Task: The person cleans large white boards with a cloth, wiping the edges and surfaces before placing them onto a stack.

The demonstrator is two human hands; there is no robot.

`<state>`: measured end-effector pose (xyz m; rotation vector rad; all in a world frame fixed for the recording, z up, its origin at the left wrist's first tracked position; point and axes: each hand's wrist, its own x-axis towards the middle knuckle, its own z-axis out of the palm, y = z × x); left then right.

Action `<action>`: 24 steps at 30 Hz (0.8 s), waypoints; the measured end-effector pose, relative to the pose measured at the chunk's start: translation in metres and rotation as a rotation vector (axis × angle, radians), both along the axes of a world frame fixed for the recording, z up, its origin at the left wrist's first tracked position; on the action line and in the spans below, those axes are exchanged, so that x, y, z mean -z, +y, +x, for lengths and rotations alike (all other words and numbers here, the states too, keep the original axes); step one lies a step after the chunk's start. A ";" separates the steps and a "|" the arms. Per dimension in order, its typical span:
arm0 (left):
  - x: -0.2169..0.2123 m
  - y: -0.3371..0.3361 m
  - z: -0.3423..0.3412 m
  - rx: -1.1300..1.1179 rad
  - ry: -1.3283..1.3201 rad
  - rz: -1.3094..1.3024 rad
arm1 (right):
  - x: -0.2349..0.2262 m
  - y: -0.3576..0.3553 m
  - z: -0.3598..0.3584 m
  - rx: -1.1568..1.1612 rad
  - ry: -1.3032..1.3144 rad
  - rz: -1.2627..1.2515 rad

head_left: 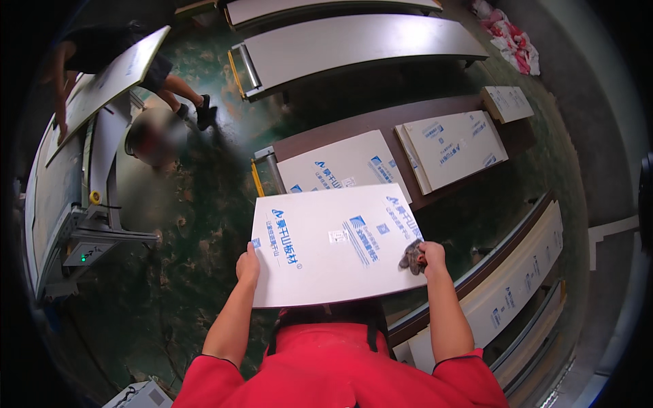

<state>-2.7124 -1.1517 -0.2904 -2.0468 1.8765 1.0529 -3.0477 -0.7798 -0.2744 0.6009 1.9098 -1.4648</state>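
A white rectangular board [316, 262] with blue print and a small label is held out in front of my waist. My left hand [248, 266] grips its left edge, with the fingers hidden beneath. On the right edge my right hand [431, 256] is closed around the board and also pinches a crumpled dark grey rag [411, 257] against the top face. Just beyond the far edge, another printed white board [326, 163] lies on a brown-topped conveyor table [309, 138], partly covered from view by the board in my hands.
Stacked boards [452, 151] and a smaller stack [509, 103] sit farther right on that table. Long boards [520, 279] lie at my right. A white roller table [360, 47] stands beyond. At far left, a person [102, 51] handles a board [115, 81] over a machine [88, 248].
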 end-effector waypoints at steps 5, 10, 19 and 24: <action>0.046 -0.041 -0.112 -0.077 0.005 -0.005 | 0.053 -0.073 -0.128 0.018 0.006 0.014; 0.139 -0.075 -0.184 -0.086 0.006 -0.047 | 0.129 -0.120 -0.230 -0.045 -0.016 -0.050; 0.256 -0.096 -0.280 -0.219 0.087 -0.116 | 0.244 -0.178 -0.342 -0.111 0.016 -0.037; 0.288 -0.087 -0.292 -0.241 0.030 -0.102 | 0.291 -0.178 -0.355 -0.112 -0.005 -0.085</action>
